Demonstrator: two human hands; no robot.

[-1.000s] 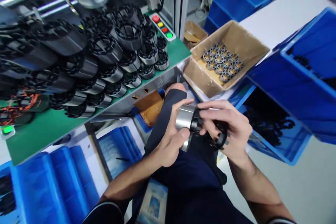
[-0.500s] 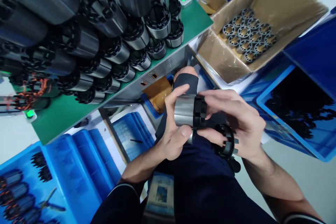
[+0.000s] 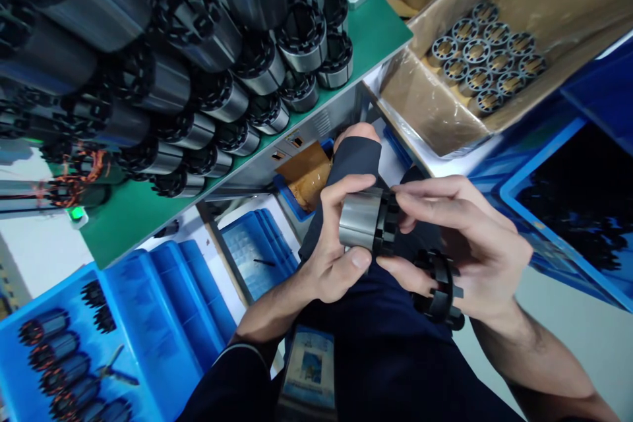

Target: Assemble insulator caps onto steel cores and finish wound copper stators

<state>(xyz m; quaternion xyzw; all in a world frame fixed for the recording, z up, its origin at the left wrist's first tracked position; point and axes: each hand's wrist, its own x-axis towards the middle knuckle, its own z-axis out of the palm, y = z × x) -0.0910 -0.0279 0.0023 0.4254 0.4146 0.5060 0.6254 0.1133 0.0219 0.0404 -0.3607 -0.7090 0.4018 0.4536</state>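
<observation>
In the head view, my left hand (image 3: 332,262) grips a silvery motor stator core (image 3: 360,219) between thumb and fingers. A black toothed plastic end ring (image 3: 388,223) sits against the core's right end. The fingertips and thumb of my right hand (image 3: 477,237) are closed about that ring, at its upper and lower edges. A second black plastic ring (image 3: 442,290) hangs in the same right hand, around the base of the thumb. The core's far side is hidden.
Stacked stator cores (image 3: 217,95) crowd the green bench (image 3: 138,214) at the left. A carton (image 3: 420,102) with bare cores stands upper right, above a blue bin (image 3: 524,165) of dark parts. Wound stators and cutters (image 3: 117,369) lie in the blue tray (image 3: 153,356) lower left.
The view has shifted a little, so hands and core appear slightly lower and to the right. Both hands keep nearly the same hold on the core and rings.
</observation>
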